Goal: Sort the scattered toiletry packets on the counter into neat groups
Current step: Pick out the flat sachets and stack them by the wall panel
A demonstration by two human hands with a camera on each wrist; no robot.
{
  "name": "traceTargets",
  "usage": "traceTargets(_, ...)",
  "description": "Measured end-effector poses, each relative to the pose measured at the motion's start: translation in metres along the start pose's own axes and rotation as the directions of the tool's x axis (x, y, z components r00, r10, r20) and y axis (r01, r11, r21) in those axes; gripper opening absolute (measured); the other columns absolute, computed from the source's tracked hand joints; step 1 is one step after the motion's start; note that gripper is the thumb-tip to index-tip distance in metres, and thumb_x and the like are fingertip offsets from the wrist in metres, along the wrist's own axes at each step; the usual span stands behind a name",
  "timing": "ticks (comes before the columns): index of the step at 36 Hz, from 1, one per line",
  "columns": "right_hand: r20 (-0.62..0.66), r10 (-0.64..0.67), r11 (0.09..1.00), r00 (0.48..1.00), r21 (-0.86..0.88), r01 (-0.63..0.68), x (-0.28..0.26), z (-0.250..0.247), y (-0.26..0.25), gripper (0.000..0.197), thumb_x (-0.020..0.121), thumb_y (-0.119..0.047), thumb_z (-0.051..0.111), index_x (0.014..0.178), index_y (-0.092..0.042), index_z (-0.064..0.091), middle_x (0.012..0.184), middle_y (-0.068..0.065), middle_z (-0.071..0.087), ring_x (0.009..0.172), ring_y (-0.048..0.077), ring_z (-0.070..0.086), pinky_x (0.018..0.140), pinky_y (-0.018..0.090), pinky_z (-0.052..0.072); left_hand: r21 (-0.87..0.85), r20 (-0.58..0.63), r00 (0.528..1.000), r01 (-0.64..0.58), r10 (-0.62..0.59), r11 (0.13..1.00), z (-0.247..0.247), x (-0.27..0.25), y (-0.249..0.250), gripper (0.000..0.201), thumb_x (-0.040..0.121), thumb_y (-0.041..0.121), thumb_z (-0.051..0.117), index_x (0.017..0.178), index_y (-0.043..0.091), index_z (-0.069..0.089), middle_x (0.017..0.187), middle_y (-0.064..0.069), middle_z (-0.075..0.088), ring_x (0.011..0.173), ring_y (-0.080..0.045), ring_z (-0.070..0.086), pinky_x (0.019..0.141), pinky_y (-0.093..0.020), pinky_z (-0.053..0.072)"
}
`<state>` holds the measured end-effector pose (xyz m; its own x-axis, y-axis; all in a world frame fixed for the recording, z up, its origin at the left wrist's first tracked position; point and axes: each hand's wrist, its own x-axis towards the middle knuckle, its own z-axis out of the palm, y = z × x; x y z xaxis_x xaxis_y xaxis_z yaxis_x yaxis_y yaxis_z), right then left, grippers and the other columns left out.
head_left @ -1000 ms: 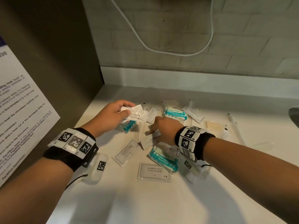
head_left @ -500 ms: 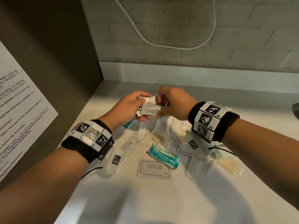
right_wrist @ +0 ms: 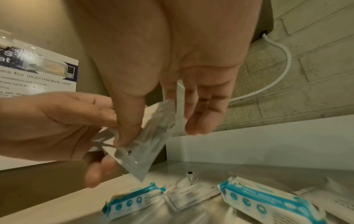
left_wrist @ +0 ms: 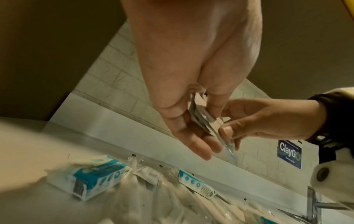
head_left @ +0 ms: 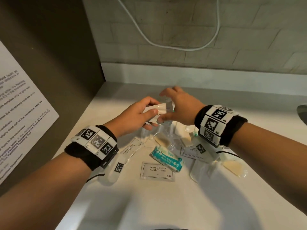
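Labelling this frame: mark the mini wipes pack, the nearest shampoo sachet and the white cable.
mini wipes pack (head_left: 167, 159): head view, middle of its teal printed face.
shampoo sachet (head_left: 157, 170): head view, on its printed label.
white cable (head_left: 182, 48): head view, bottom of its hanging loop.

glossy plastic packets, smooth counter.

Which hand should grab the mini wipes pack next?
Probably right. The left hand grips the stack of toothpaste packets; the right hand only pinches the stack's edge with its other fingers straight, and could let go. The mini wipes pack lies below it.
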<state>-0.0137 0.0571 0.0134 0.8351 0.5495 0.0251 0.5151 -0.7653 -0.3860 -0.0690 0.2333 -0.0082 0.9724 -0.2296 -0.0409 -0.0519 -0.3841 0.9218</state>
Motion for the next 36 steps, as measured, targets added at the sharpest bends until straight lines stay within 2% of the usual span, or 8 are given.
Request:
traceTargets(4,0.241,-0.030,1.000,0.970,0.004,0.030,-0.004,0.006,-0.009,0.040,0.089,-0.042,0.062,0.120,-0.019,0.050,0.094,0.000,0.065,0.076,0.017,0.068,0.069,0.032,0.056,0.066,0.055,0.998,0.035,-0.039,0.997,-0.003,-0.005,-0.003,0.018,0.103,0.021,0.042,0.121,0.017,0.044,0.110,-0.007,0.059,0.083,-0.024,0.070,0.054,-0.033,0.055)
traceTargets(8,0.329,-0.017,0.988,0.944,0.148,-0.033,0.002,0.021,-0.016,0.027,0.091,-0.030,0.064,0.109,-0.014,0.052,0.076,-0.001,0.064,0.054,0.009,0.064,0.053,0.022,0.054,0.129,0.113,0.984,0.125,-0.140,0.984,-0.015,-0.011,-0.012,0.019,0.101,0.019,0.048,0.118,0.023,0.042,0.107,-0.017,0.060,0.078,-0.025,0.065,0.062,-0.039,0.057)
traceTargets(11,0.328,-0.055,0.988,0.943,0.157,0.003,0.015,0.035,-0.027,0.021,0.089,-0.026,0.067,0.100,-0.013,0.055,0.076,0.000,0.064,0.057,0.012,0.066,0.053,0.023,0.053,0.148,0.104,0.966,0.222,-0.239,0.964,-0.029,-0.021,-0.023,0.018,0.099,0.016,0.049,0.113,0.026,0.044,0.106,-0.019,0.064,0.082,-0.033,0.067,0.078,-0.051,0.058)
traceTargets(15,0.384,-0.086,0.994,0.920,0.093,0.054,0.036,0.053,-0.053,0.020,0.089,-0.026,0.065,0.100,-0.010,0.060,0.078,0.002,0.066,0.070,0.020,0.070,0.069,0.034,0.060,0.237,-0.009,0.957,0.284,-0.290,0.929,-0.050,-0.036,-0.040,0.013,0.099,0.017,0.051,0.104,0.028,0.048,0.104,-0.017,0.067,0.095,-0.036,0.068,0.087,-0.050,0.055)
traceTargets(21,0.430,-0.135,0.982,0.893,-0.065,0.180,0.061,0.080,-0.088,0.011,0.085,-0.017,0.066,0.093,-0.016,0.059,0.071,-0.003,0.058,0.065,0.015,0.058,0.059,0.024,0.047,0.421,-0.107,0.966,0.258,-0.235,0.870,-0.078,-0.054,-0.065,0.017,0.096,0.016,0.058,0.112,0.020,0.055,0.103,0.004,0.060,0.081,-0.005,0.056,0.064,-0.011,0.040)
traceTargets(27,0.397,-0.198,0.933,0.896,-0.202,0.296,0.066,0.103,-0.108,0.010,0.084,-0.015,0.062,0.082,-0.017,0.052,0.069,-0.003,0.049,0.074,0.021,0.052,0.066,0.028,0.039,0.621,-0.165,0.958,0.287,-0.236,0.730,-0.082,-0.066,-0.089,0.026,0.091,0.014,0.063,0.115,0.017,0.054,0.111,-0.002,0.057,0.096,-0.020,0.057,0.075,-0.025,0.041)
traceTargets(32,0.402,-0.217,0.936,0.890,-0.174,0.307,0.062,0.113,-0.108,0.025,0.084,-0.015,0.064,0.109,-0.009,0.062,0.104,0.011,0.063,0.096,0.027,0.061,0.076,0.031,0.046,0.692,-0.134,0.943,0.308,-0.303,0.653,-0.075,-0.069,-0.096,0.037,0.090,0.011,0.058,0.127,0.013,0.054,0.118,-0.008,0.049,0.098,-0.023,0.055,0.086,-0.029,0.043)
traceTargets(36,0.368,-0.221,0.943,0.903,-0.155,0.294,0.057,0.116,-0.103,0.026,0.084,-0.015,0.064,0.110,-0.009,0.064,0.103,0.011,0.056,0.093,0.025,0.058,0.078,0.030,0.047,0.670,-0.125,0.944,0.308,-0.307,0.676,-0.069,-0.070,-0.094,0.039,0.090,0.012,0.058,0.128,0.019,0.056,0.111,-0.002,0.043,0.093,-0.020,0.055,0.091,-0.033,0.046)
